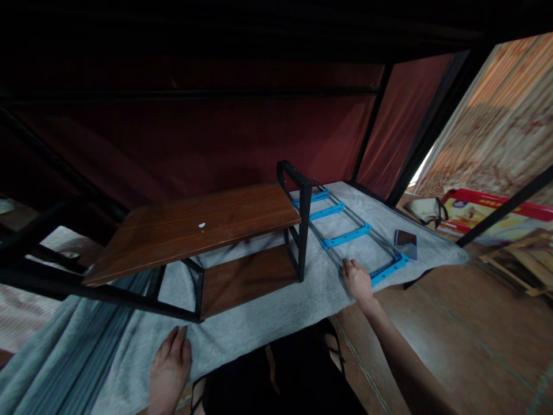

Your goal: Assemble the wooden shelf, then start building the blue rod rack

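Note:
My left hand [170, 369] lies on the grey cloth [242, 337] at the near edge, palm down, fingers stretched out and holding nothing. My right hand [357, 280] has its fingers closed at the near left corner of a rack frame [348, 236] with grey metal rods and bright blue crossbars. This frame lies flat on the cloth. Left of it stands a two-level shelf unit [211, 222] with brown wood-grain boards and black metal end frames. A small white mark shows on its upper board. The fingertips of my right hand are partly hidden.
A phone [406, 244] lies right of the rack frame. Black metal posts [432, 132] and dark red fabric [207, 144] enclose the back. On the floor to the right are a red and yellow box [484, 210], a pale bag [423, 210] and a wooden piece [525, 259].

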`<state>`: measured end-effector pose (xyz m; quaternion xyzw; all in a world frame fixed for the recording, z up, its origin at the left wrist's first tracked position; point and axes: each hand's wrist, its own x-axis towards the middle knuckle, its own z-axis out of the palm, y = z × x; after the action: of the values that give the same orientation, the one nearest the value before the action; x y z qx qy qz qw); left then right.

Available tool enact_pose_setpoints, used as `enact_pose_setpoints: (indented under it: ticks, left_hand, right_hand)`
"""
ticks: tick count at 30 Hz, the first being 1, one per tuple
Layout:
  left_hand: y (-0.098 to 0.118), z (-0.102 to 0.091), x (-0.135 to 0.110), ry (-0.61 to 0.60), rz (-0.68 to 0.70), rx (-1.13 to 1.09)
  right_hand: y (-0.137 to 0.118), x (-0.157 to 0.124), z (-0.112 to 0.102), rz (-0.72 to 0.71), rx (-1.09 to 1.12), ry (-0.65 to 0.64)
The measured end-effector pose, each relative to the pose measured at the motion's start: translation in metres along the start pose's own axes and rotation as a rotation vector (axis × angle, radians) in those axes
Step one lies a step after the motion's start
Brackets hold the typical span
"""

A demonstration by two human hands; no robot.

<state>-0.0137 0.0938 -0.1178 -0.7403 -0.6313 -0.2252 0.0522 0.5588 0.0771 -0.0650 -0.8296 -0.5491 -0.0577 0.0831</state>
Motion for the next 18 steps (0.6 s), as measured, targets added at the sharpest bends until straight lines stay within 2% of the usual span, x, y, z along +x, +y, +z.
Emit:
enact_pose_setpoints:
  ticks: [8,13,18]
  left_hand:
    - [-0.001,0.000,-0.001,0.003,0.004,-0.003]
    - [-0.002,0.000,-0.001,-0.006,0.006,-0.010]
    - [0.000,0.000,0.000,0.002,-0.009,-0.011]
  right_hand:
    - [0.002,0.004,-0.013,-0.021,-0.015,0.075]
    - [0.002,0.002,-0.012,-0.029,0.023,0.100]
    - [0.002,-0.005,-0.012,-0.074,0.065,0.189]
